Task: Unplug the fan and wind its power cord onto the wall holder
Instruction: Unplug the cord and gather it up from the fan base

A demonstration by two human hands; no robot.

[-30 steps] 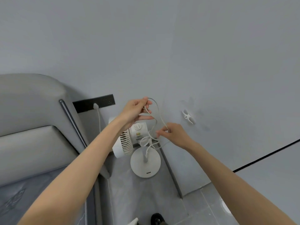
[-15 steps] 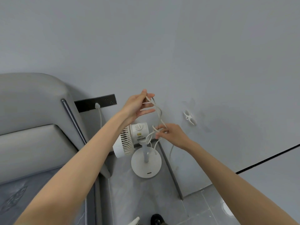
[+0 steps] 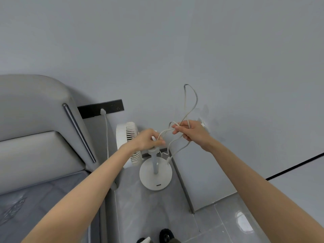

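Observation:
A small white fan [image 3: 130, 142] on a round base [image 3: 155, 176] stands on the floor by the wall. Its pale power cord [image 3: 192, 102] loops up above my right hand [image 3: 191, 133], which grips several strands of it. My left hand [image 3: 147, 140] pinches the cord lower down, just above the fan's stem. The white wall holder [image 3: 203, 124] sits on the wall right behind my right hand, mostly hidden by it. The cord's lower end hangs down to the fan base.
A black socket strip [image 3: 100, 109] on the wall has a white plug [image 3: 103, 111] in it with a cable hanging down. A grey padded headboard [image 3: 35, 120] and bed fill the left. Grey floor tiles lie below; dark slippers [image 3: 164, 235] show at the bottom edge.
My left hand dropped from above the fan down to its stem. My right hand rose and moved right to the wall holder, flinging a cord loop upward.

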